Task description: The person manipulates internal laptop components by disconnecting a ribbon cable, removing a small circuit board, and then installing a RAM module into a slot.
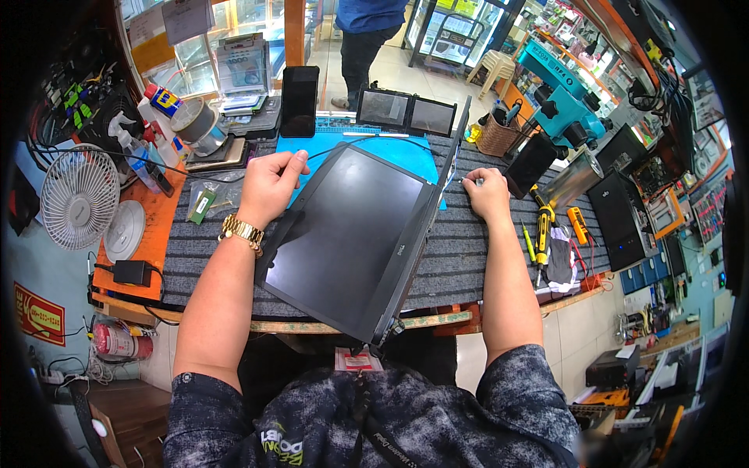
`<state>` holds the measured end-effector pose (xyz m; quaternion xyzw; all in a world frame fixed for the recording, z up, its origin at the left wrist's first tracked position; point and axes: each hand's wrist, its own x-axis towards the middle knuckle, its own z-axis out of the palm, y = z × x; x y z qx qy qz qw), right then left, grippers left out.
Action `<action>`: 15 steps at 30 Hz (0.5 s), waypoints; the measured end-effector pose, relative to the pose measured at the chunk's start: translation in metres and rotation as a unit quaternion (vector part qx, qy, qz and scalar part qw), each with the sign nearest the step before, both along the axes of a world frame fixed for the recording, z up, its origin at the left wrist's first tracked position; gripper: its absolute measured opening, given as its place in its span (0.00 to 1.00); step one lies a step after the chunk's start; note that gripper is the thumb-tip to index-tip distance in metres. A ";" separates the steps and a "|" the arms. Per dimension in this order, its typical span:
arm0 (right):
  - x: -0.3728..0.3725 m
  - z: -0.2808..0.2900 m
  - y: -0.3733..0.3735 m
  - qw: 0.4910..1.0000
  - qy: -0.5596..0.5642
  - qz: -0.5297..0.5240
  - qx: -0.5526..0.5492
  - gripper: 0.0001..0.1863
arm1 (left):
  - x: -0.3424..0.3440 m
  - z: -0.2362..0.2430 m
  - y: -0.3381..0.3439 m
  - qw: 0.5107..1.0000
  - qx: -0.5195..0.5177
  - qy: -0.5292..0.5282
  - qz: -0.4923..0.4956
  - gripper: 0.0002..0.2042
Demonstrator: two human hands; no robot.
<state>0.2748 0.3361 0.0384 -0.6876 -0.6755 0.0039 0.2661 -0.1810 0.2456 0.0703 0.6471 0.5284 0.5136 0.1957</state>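
An open laptop stands tilted on the bench, its dark screen (343,234) turned upward and its base (446,168) seen nearly edge-on at the right. Above the screen's upper left corner, my left hand (269,187) is closed, thumb up. A thin black cable (195,173) runs into that hand from the left and leaves on the far side, across a blue mat (417,160). Beside the laptop base, my right hand (487,195) is closed in a pinch near the edge; what its fingertips hold is too small to tell.
A phone (299,101) stands upright behind the mat, near two small panels (406,111). A yellow-black screwdriver (544,226) and a multimeter (577,224) lie right. A teal microscope (566,101) stands far right, a white fan (79,189) left. A person (368,39) stands beyond the bench.
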 end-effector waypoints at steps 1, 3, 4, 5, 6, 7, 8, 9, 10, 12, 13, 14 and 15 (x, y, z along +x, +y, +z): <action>0.000 0.000 0.000 1.000 0.000 0.001 0.000 0.11 | 0.000 0.000 0.000 1.000 -0.001 0.001 0.000 0.24; 0.001 0.000 0.000 1.000 -0.001 0.002 0.000 0.11 | 0.000 0.001 -0.001 1.000 -0.002 0.003 -0.001 0.23; 0.001 -0.001 0.001 1.000 -0.002 0.001 0.000 0.11 | 0.000 0.001 -0.001 1.000 -0.002 0.002 -0.002 0.23; 0.001 -0.001 0.001 1.000 -0.002 -0.001 -0.001 0.11 | 0.000 0.001 -0.001 1.000 -0.003 0.001 -0.003 0.23; 0.001 -0.001 0.001 1.000 -0.003 0.000 0.000 0.11 | 0.000 0.001 -0.001 1.000 -0.003 0.000 -0.004 0.23; 0.001 -0.001 0.001 1.000 -0.003 0.001 0.000 0.11 | 0.000 0.001 -0.001 1.000 -0.003 0.000 -0.003 0.23; 0.001 -0.001 0.001 1.000 -0.002 0.000 -0.001 0.11 | 0.000 0.001 -0.001 1.000 -0.003 0.000 -0.003 0.23; 0.001 -0.001 0.001 1.000 -0.003 0.001 -0.001 0.11 | 0.000 0.001 -0.001 1.000 -0.001 -0.001 -0.003 0.23; 0.001 -0.001 0.001 1.000 -0.003 0.000 -0.001 0.11 | 0.000 0.001 -0.001 1.000 -0.003 -0.001 -0.002 0.23; 0.000 -0.001 0.001 1.000 -0.003 -0.001 -0.002 0.11 | 0.000 0.001 -0.001 1.000 -0.005 -0.004 -0.002 0.23; 0.000 -0.001 0.001 1.000 -0.003 -0.001 -0.003 0.11 | 0.000 0.001 -0.001 1.000 -0.004 -0.003 -0.002 0.23; 0.000 -0.001 0.001 1.000 -0.002 -0.003 -0.003 0.11 | 0.000 0.001 -0.001 1.000 -0.003 -0.002 -0.002 0.23; 0.000 0.000 0.001 1.000 -0.003 -0.002 -0.004 0.11 | 0.000 0.001 -0.001 1.000 -0.002 0.000 -0.002 0.23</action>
